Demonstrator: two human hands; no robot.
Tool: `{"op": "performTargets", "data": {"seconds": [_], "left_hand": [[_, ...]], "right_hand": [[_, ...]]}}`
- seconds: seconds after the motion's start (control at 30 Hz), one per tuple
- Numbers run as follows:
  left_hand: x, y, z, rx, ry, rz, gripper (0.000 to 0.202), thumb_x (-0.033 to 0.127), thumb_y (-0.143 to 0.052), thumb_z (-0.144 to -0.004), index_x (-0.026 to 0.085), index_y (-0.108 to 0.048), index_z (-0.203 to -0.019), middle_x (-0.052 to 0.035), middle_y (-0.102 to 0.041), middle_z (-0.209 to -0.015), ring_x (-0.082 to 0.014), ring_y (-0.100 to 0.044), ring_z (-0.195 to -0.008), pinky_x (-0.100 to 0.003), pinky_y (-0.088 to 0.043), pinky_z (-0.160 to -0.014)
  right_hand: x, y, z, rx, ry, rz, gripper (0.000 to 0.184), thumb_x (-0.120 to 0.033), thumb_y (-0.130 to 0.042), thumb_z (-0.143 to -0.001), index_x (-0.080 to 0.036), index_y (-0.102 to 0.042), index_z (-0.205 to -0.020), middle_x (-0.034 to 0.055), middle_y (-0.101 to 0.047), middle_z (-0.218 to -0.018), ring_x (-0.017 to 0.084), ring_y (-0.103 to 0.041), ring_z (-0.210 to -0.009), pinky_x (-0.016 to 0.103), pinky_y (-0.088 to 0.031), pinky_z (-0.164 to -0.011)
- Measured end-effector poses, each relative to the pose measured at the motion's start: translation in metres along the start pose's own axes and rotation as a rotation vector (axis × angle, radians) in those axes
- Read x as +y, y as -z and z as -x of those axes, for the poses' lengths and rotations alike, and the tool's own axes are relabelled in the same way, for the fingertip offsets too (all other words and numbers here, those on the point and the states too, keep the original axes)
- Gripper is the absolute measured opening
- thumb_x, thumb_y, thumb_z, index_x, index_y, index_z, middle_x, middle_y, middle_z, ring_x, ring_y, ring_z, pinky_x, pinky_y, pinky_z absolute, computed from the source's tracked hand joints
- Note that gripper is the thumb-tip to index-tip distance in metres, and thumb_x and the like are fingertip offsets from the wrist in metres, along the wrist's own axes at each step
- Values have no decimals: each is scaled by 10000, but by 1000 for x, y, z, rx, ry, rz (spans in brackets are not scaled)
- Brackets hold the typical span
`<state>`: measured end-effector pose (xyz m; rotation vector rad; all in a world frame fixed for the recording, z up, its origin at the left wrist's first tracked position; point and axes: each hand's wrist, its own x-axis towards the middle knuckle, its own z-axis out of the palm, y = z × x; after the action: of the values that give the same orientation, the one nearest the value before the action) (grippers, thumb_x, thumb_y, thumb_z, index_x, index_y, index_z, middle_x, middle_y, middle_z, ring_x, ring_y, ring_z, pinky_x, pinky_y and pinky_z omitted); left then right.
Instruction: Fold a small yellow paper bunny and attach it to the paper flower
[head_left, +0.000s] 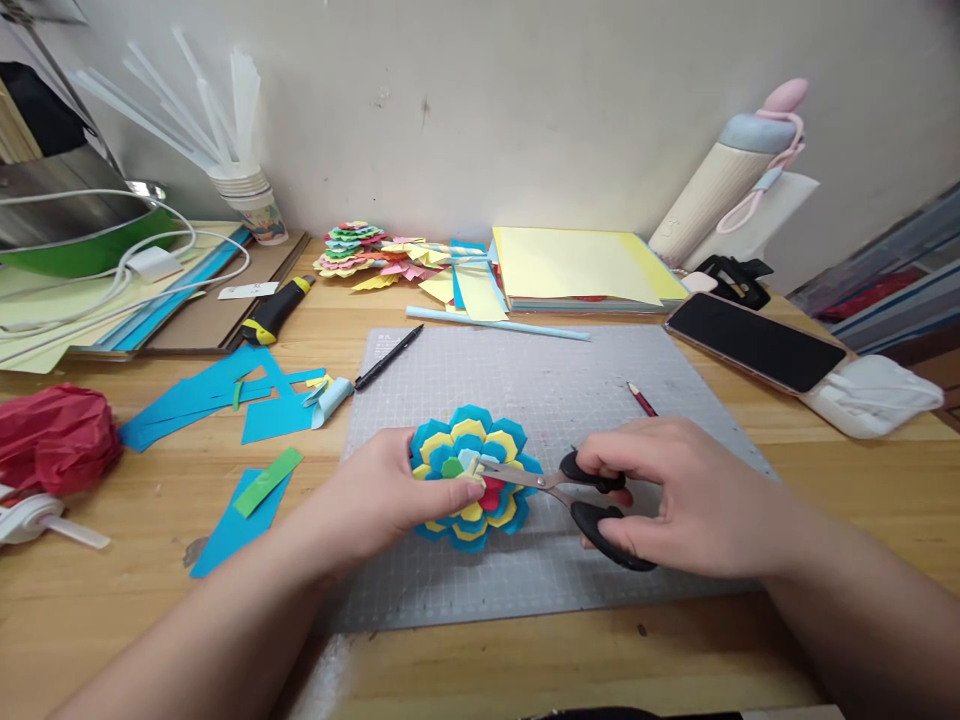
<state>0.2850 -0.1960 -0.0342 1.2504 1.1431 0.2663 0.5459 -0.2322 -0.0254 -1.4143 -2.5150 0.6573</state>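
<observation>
My left hand (409,490) grips a layered paper flower (510,440) with blue and yellow scalloped petals and a green, pale blue and red middle. Its thumb lies over the flower's front, near the centre; the other fingers are hidden behind. Black-handled scissors (551,482) are in my right hand (675,495), with fingers and thumb through the loops. The blades reach over the flower to a small pale paper piece (474,466) at its centre. Whether they touch that piece I cannot tell. Flower and scissors are above a grey cutting mat (570,370).
Blue paper scraps (202,395) lie left of the mat, near a yellow-black utility knife (277,312). A black pen (390,357) and a pencil (642,398) rest on the mat. Behind are paper flowers (360,250) and a paper stack (585,265); a phone (754,342) is at right.
</observation>
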Motion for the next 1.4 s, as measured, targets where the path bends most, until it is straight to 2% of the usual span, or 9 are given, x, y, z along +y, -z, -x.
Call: {"op": "performTargets", "data": {"seconds": [0.3, 0.47, 0.67, 0.9, 1.07, 1.4], "left_hand": [[-2, 0, -1, 22, -6, -30, 334, 459, -744, -717, 182, -717, -901, -39, -772, -904, -220, -707, -817, -298, -553, -727], [-3, 0, -2, 20, -25, 75, 353, 421, -760, -708, 171, -715, -954, -60, -765, -981, -235, -705, -893, -328, -561, -806], [-2, 1, 0, -48, -28, 126, 340, 401, -764, -711, 163, -719, -949, -67, -767, -965, -229, -708, -860, -318, -566, -775], [-1, 1, 1, -46, -28, 108, 350, 404, -761, -706, 152, -721, -946, -85, -762, -962, -253, -704, -869, -350, -561, -786], [-1, -1, 0, 0, -32, 93, 332, 413, -750, -718, 164, -721, -937, -69, -767, -958, -248, -709, -875, -342, -563, -787], [-5, -3, -1, 124, -80, 30, 360, 442, -750, -722, 222, -725, -1006, -15, -764, -1014, -239, -701, -949, -333, -547, -856]], "right_hand": [[0, 1, 2, -4, -14, 26, 145, -217, -625, -685, -209, -486, -726, -36, -532, -617, 128, -476, -573, 261, -293, -562], [0, 3, 2, -2, -6, 51, 166, -197, -621, -677, -210, -457, -700, -42, -532, -601, 123, -450, -557, 262, -279, -551], [-1, 1, 1, -33, -16, -38, 189, -204, -654, -684, -212, -467, -713, -59, -499, -605, 112, -451, -565, 251, -294, -547], [-2, -2, -1, -44, -24, -117, 223, -244, -647, -716, -216, -427, -700, -64, -458, -616, 100, -409, -551, 237, -296, -520], [-3, -4, 1, -33, -58, -98, 160, -187, -628, -692, -215, -474, -726, -63, -491, -586, 106, -437, -544, 244, -300, -522], [-6, -6, 0, -23, -105, -113, 141, -211, -601, -698, -211, -461, -719, -60, -480, -599, 102, -408, -542, 238, -306, -499]]}}
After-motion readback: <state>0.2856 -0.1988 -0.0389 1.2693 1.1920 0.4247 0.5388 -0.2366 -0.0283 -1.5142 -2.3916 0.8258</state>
